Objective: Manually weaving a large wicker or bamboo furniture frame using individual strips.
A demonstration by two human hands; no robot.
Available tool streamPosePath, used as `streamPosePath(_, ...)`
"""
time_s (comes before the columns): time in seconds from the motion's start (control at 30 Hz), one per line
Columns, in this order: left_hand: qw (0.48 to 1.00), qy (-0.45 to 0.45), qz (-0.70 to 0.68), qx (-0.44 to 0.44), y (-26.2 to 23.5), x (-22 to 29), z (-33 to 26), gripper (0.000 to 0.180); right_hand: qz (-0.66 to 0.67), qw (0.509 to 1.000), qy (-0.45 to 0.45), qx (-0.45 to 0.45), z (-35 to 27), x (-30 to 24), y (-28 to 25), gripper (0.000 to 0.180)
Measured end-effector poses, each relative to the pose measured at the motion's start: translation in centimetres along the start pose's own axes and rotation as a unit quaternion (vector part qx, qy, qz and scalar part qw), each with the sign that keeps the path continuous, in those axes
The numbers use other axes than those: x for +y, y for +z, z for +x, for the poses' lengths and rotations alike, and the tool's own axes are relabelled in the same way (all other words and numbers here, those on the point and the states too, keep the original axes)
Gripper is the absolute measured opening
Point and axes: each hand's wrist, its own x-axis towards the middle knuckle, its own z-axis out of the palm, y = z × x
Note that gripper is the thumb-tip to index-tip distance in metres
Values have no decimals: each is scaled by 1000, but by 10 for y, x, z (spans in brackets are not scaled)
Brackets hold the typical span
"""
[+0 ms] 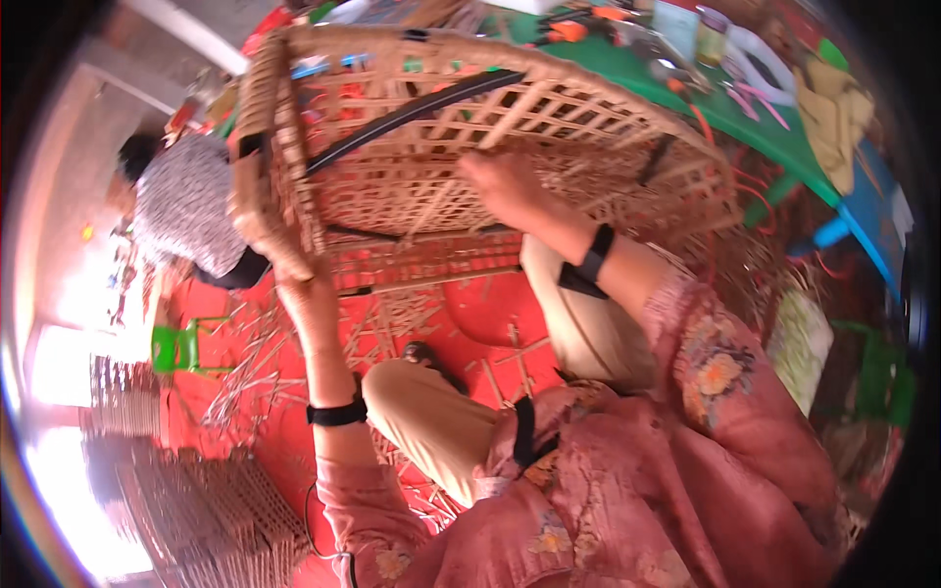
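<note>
A large woven cane basket (588,108) with an open lattice is raised and tilted in front of me, its thick wrapped rim along the top and left. My left hand (306,286) grips the rim at its lower left corner; most of the fingers are hidden. My right hand (502,184) is closed and lies against the lattice on the basket's inner side. Whatever its fingers pinch is too blurred to tell. A dark curved strip (417,113) runs across the basket, left of my right hand.
Behind the basket stands a green table (784,127) with tools, pink scissors (753,98) and a cloth (835,122). A person (191,201) in grey crouches at left, near a small green chair (176,348). Stacked woven panels (216,510) stand lower left. Cane scraps litter the red floor (270,402).
</note>
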Motion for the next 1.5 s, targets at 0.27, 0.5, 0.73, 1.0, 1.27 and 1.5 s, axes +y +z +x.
streamPosePath(0.27,983,118,-5,141,32,42,-27,28,25,996,-28,81,-18,0,-10,9)
streamPosePath(0.5,981,158,49,101,18,91,-16,46,15,997,9,71,-3,-2,5,18)
streamPosePath(0.73,954,205,167,139,0,110,-4,52,214,975,59,26,21,-29,68,25)
streamPosePath(1.0,876,294,367,110,6,54,45,51,335,915,81,-212,48,-19,142,47)
streamPosePath(1.27,874,297,381,50,80,74,36,46,285,903,236,-217,15,8,103,44)
streamPosePath(1.5,874,278,394,64,109,60,59,48,238,904,290,-206,5,19,54,33)
